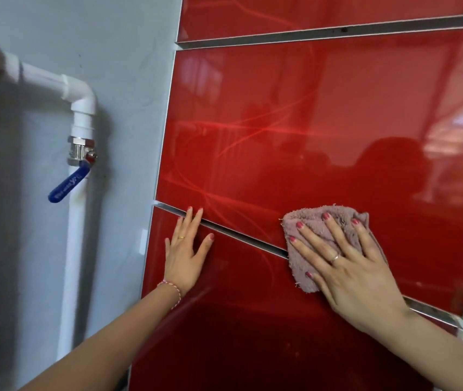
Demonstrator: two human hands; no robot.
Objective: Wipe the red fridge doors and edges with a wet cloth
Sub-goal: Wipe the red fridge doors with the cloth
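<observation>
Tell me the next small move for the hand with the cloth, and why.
Probably slide the right hand and its pink cloth leftward along the metal seam toward the left hand. The cloth already covers the seam's right part; the stretch between the hands lies bare.

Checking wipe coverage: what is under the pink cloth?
The cloth lies over the gap between two red doors; the right hand presses it flat. The gap's covered stretch is hidden.

The red fridge doors are glossy and smooth, mirror-like with reflections. The gaps between them are edged with dull grey metal strips. The pink cloth is fluffy terry with frayed edges. The wall is matt; the white pipe looks like smooth plastic, its valve shiny metal with a blue handle.
</observation>
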